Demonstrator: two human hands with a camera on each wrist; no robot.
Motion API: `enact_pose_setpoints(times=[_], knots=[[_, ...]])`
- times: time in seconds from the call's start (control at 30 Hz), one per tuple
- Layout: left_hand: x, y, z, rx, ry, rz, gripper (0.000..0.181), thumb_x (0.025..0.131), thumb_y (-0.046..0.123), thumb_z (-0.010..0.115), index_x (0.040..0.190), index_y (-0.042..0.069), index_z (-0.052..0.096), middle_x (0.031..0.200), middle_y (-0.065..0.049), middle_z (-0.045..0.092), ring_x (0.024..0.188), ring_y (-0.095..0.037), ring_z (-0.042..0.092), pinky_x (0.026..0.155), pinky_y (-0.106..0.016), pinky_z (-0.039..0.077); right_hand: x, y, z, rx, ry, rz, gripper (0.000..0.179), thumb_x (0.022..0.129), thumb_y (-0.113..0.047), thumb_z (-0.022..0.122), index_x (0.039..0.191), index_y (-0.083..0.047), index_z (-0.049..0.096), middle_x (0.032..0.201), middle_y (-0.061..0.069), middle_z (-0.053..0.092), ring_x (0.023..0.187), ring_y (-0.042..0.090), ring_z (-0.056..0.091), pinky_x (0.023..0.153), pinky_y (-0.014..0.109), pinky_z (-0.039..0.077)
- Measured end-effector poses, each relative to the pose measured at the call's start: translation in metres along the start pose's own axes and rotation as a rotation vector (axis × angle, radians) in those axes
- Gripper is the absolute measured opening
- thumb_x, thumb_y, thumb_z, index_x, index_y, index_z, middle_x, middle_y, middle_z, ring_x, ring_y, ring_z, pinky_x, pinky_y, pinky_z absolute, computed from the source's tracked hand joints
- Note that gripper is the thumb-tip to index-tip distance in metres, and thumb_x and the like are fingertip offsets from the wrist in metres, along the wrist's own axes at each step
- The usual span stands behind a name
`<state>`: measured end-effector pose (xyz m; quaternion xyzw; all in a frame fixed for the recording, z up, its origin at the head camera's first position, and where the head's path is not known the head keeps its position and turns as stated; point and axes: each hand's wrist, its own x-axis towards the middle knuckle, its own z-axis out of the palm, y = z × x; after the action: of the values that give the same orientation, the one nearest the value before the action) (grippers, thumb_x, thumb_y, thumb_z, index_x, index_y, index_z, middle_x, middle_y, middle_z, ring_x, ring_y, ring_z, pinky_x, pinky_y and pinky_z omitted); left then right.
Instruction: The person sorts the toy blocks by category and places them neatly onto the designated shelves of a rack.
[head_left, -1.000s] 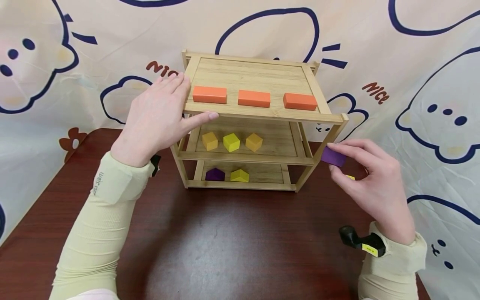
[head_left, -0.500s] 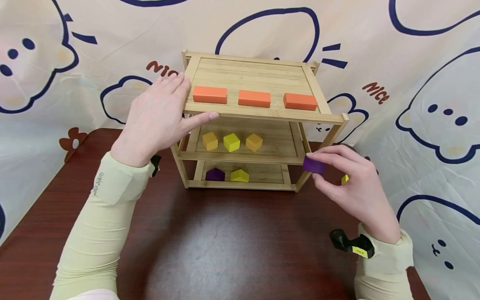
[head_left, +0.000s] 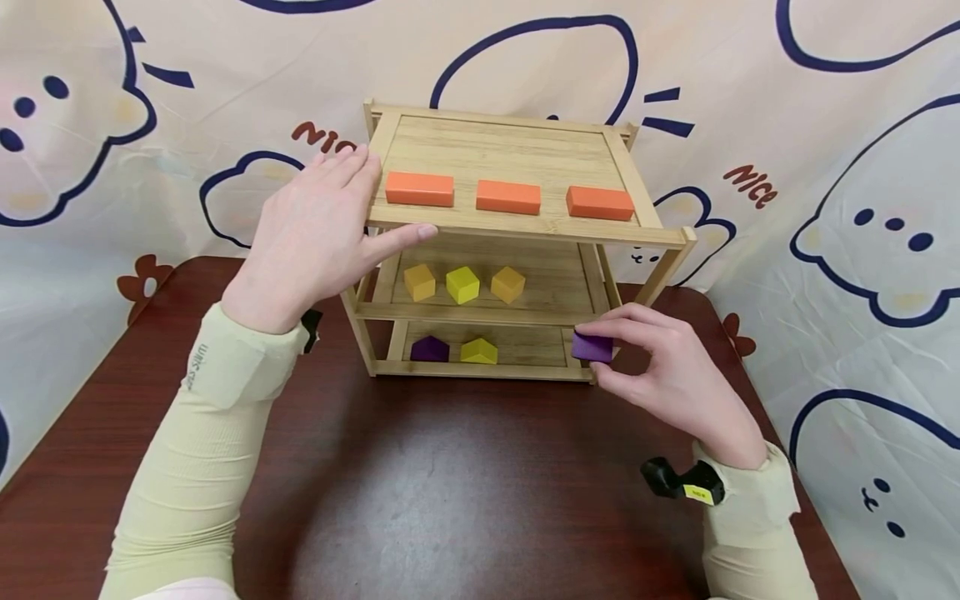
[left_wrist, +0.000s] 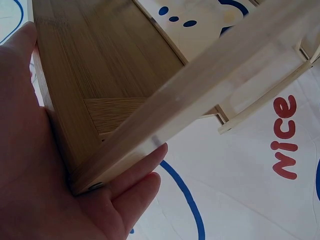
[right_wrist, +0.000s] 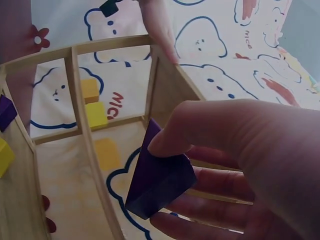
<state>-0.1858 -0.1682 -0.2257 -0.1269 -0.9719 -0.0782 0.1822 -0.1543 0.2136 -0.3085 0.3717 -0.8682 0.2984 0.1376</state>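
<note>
My right hand [head_left: 660, 375] pinches a purple triangular block [head_left: 592, 346] between thumb and fingers. The block overlaps the right end of the wooden shelf's bottom tier [head_left: 525, 372] in the head view; the right wrist view shows the three-sided shape of the held triangular block [right_wrist: 160, 175]. On that tier sit another purple triangular block [head_left: 431, 350] and a yellow triangular block [head_left: 479, 352]. My left hand [head_left: 307, 233] rests against the left front corner of the wooden shelf [head_left: 510, 150], fingers straight along the side and thumb along the front edge.
Three orange rectangular blocks [head_left: 508, 197] stand along the front of the top tier. The middle tier holds two orange-yellow cubes [head_left: 420, 283] with a yellow cube [head_left: 462, 286] between them. A dark brown table [head_left: 450, 483] lies under the shelf, with a printed cloth [head_left: 825, 208] behind.
My right hand has carried the purple triangular block left and slightly down, from beside the shelf to the right end of the bottom tier. My left hand has stayed in place.
</note>
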Motion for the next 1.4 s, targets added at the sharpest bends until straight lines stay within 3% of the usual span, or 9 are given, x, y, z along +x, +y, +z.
enact_pose_setpoints(times=[0.23, 0.4, 0.8, 1.1, 1.4], knots=[[0.0, 0.0, 0.0, 0.005, -0.005, 0.001, 0.108, 0.088, 0.083, 0.044, 0.156, 0.0, 0.036, 0.155, -0.026, 0.039, 0.145, -0.04, 0.033, 0.116, -0.055, 0.025, 0.004, 0.008, 0.012, 0.021, -0.059, -0.018, 0.038, 0.079, -0.006, 0.083, 0.116, -0.015, 0.077, 0.108, -0.007, 0.068, 0.088, 0.008, 0.063, 0.066, 0.024, 0.053], [0.0, 0.0, 0.0, 0.001, -0.002, 0.005, 0.107, 0.089, 0.083, 0.045, 0.156, 0.0, 0.035, 0.155, -0.026, 0.038, 0.145, -0.04, 0.033, 0.117, -0.054, 0.025, 0.005, 0.012, 0.022, 0.077, -0.114, 0.016, 0.036, 0.081, -0.008, 0.082, 0.116, -0.014, 0.077, 0.108, -0.006, 0.067, 0.087, 0.01, 0.062, 0.056, 0.028, 0.055], [0.0, -0.001, 0.0, 0.003, 0.014, 0.009, 0.106, 0.089, 0.082, 0.047, 0.155, 0.0, 0.037, 0.154, -0.026, 0.041, 0.143, -0.041, 0.035, 0.115, -0.055, 0.027, 0.005, 0.023, 0.048, 0.065, -0.185, 0.069, 0.034, 0.081, -0.011, 0.081, 0.114, -0.014, 0.077, 0.105, -0.008, 0.067, 0.087, 0.012, 0.062, 0.069, 0.035, 0.055], [0.0, -0.001, 0.0, 0.002, 0.001, 0.0, 0.108, 0.088, 0.083, 0.045, 0.156, 0.0, 0.036, 0.154, -0.026, 0.04, 0.144, -0.041, 0.035, 0.115, -0.056, 0.027, 0.005, 0.031, 0.067, 0.064, -0.234, 0.107, 0.034, 0.08, -0.012, 0.078, 0.113, -0.016, 0.078, 0.102, -0.008, 0.063, 0.081, 0.018, 0.061, 0.065, 0.033, 0.051], [0.0, -0.001, 0.0, 0.0, 0.006, 0.005, 0.108, 0.088, 0.083, 0.045, 0.156, 0.0, 0.037, 0.155, -0.026, 0.04, 0.145, -0.04, 0.034, 0.116, -0.054, 0.026, 0.005, 0.04, 0.085, 0.054, -0.279, 0.147, 0.034, 0.08, -0.011, 0.077, 0.114, -0.015, 0.079, 0.105, -0.004, 0.063, 0.086, 0.023, 0.061, 0.067, 0.03, 0.05]])
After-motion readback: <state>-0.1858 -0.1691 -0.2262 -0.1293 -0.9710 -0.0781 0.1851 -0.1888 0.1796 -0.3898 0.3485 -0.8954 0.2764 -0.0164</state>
